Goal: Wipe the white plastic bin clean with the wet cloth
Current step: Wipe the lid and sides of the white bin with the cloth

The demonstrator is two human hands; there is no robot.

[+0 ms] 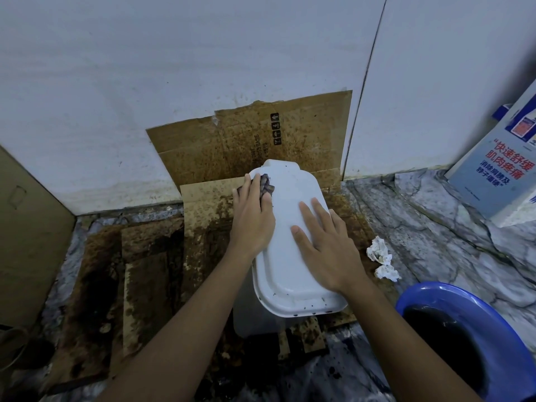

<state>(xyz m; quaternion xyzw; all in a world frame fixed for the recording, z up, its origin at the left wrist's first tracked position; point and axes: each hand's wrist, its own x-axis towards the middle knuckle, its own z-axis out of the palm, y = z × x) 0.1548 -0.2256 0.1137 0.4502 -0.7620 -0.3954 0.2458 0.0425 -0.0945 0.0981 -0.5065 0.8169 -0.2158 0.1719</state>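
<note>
The white plastic bin (285, 265) stands on stained cardboard near the wall, its flat white top facing me, with dark specks along the near rim. My left hand (252, 216) presses a dark, crumpled wet cloth (266, 185) against the bin's upper left edge. Only a small part of the cloth shows past my fingers. My right hand (327, 245) lies flat with spread fingers on the right side of the bin's top, holding nothing.
Dirty brown cardboard (246, 140) covers the floor and leans on the white wall. A blue basin (475, 338) of dark water sits at the lower right. Two crumpled tissues (380, 253) lie right of the bin. A printed box (499, 166) stands at the right.
</note>
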